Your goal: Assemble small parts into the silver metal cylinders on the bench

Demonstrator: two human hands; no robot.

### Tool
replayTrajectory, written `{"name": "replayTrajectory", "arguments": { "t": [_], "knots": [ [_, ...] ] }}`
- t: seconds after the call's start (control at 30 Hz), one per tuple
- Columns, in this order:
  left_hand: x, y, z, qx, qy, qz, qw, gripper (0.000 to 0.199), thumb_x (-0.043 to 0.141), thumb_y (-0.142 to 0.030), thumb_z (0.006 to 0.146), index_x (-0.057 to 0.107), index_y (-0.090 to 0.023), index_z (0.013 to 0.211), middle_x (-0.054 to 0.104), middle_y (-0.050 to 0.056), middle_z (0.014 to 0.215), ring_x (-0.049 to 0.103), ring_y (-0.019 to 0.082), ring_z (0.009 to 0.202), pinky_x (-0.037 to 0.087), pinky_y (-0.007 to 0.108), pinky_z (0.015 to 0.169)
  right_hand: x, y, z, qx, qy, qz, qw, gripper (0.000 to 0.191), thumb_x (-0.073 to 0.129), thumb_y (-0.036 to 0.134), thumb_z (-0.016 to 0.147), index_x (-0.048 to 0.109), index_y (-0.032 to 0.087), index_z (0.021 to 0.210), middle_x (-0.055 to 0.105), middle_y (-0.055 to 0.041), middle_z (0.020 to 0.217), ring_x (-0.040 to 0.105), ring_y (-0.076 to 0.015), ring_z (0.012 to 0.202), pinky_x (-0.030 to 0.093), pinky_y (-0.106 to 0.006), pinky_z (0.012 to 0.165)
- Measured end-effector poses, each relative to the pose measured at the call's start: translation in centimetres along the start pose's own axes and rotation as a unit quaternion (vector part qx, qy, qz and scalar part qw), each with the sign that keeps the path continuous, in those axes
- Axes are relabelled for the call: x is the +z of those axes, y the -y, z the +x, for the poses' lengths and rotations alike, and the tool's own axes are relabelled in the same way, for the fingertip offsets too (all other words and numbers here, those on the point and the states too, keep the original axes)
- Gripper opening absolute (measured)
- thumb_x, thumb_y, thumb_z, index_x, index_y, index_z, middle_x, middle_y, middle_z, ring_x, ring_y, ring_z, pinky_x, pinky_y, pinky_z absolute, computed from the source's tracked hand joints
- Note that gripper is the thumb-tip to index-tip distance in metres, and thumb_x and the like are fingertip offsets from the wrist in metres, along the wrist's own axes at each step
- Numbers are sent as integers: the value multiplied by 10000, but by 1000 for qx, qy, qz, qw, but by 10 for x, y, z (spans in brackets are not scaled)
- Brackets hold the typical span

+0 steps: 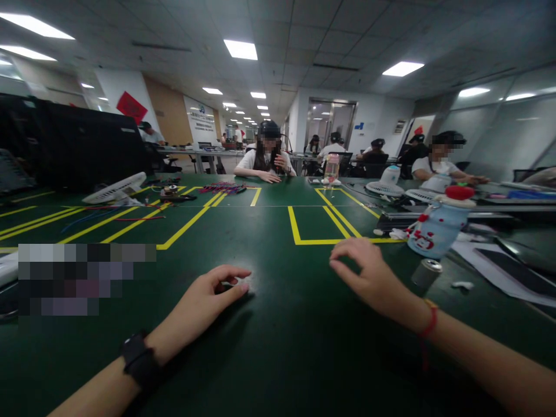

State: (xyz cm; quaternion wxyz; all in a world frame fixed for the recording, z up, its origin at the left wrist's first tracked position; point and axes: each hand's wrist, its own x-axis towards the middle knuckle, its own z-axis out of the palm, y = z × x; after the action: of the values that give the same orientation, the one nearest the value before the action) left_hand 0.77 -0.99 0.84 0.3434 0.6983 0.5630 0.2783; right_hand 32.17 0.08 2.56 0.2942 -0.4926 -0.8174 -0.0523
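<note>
My left hand (pixel 204 298), loosely curled, thumb and fingers parted, above the near green table (pixel 278 353); my right hand (pixel 373 278), likewise parted, near yellow tape (pixel 321 242); one small metal cylinder (pixel 428 274), just right of that hand; one pale-blue bottle (pixel 443 226), beyond the cylinder; one white fan (pixel 117 188), far left.

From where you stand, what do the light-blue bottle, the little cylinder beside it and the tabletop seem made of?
Light-blue bottle: perhaps coated metal or plastic; its printed surface looks smooth. Little cylinder: probably metal, given its silvery, shiny end. Tabletop: perhaps rubber or laminate; its soft reflections suggest a satin finish.
</note>
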Motion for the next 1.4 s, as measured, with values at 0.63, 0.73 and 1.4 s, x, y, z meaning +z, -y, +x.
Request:
{"name": "replayTrajectory", "arguments": {
  "t": [0.63,0.73,1.4],
  "knots": [
    [5,3,2,6,0,-2,1000,434,551,-538,772,618,-254,1094,650,46,987,589,241,889,437,336,744,-89,-137,-64,363,103,-95,921,433,504,591,733,661,239,929,662,-102,908,601,-174,666,393,-319,619],
    [2,-3,0,1,10,4,1000,443,543,-545,770,626,-244,1084,649,52,972,589,243,874,437,340,740,-91,-136,-66,382,83,-93,916,477,481,626,730,654,236,945,663,-98,899,606,-180,672,399,-320,636],
    [0,-12,-2,-13,27,-8,1000,481,518,-566,766,618,-223,1088,646,56,951,595,247,865,445,351,761,-83,-152,-85,379,100,76,917,641,587,526,700,461,293,1284,618,-75,1146,626,-238,924,478,-310,730]
  ]
}}
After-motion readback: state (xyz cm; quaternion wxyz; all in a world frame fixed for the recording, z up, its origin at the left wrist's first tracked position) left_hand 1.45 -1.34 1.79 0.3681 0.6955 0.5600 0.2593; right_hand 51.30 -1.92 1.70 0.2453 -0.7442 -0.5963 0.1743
